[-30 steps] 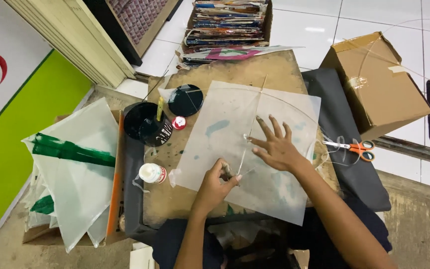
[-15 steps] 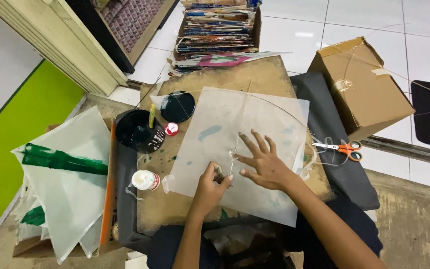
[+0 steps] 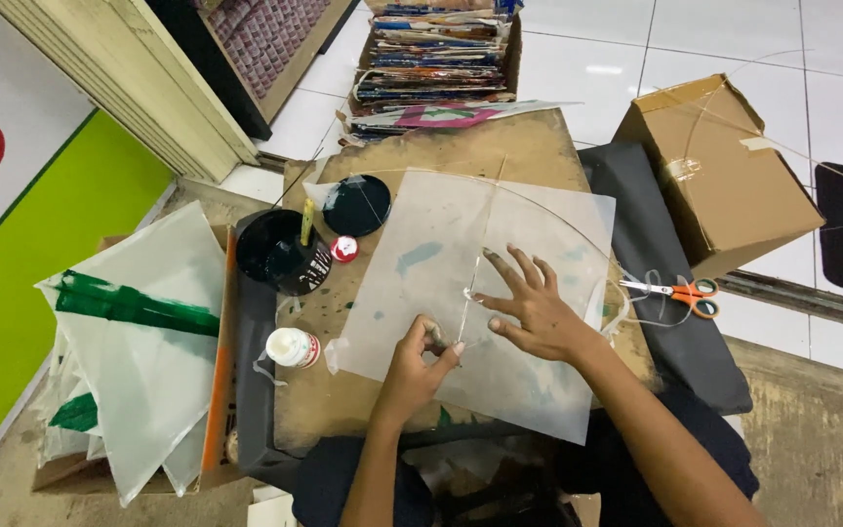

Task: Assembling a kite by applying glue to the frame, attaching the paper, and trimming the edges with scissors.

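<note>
Where fingers point(image 3: 441, 344) pinch — stick point(image 3: 468, 298) between.

head camera looks steeply down, close over the worktable point(image 3: 529, 146).

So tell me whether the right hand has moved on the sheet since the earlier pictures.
No. The right hand remains spread flat on the translucent sheet, equally far from the orange scissors; only the camera shifted.
</note>
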